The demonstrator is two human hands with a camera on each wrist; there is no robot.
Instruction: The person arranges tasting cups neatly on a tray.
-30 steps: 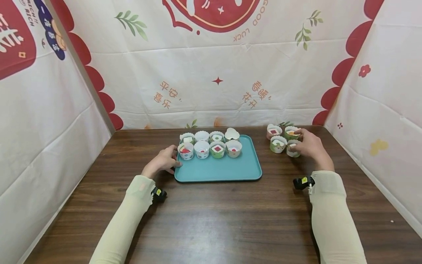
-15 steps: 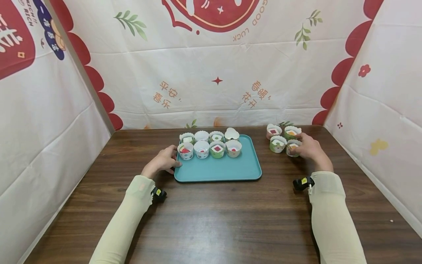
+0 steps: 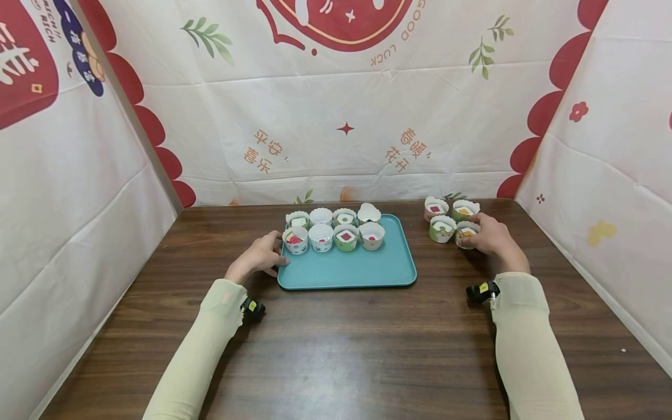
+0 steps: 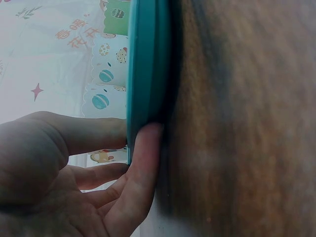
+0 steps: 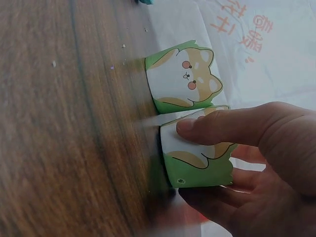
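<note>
The right hand [image 3: 496,236] sits slightly lower than a second ago, gripping a wavy-rimmed paper cup [image 5: 195,160]. The left hand [image 3: 258,256] still pinches the smooth teal tray [image 3: 346,269].

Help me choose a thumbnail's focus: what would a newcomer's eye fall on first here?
Likely the teal tray, bright against the dark wooden table, with eight cups in two rows toward its far side and the left hand gripping its left edge. Next, to the tray's right, the right hand pinches one cup of a cluster of four. Behind, at the head view's top, a big red emblem stands out on the white backdrop.
</note>
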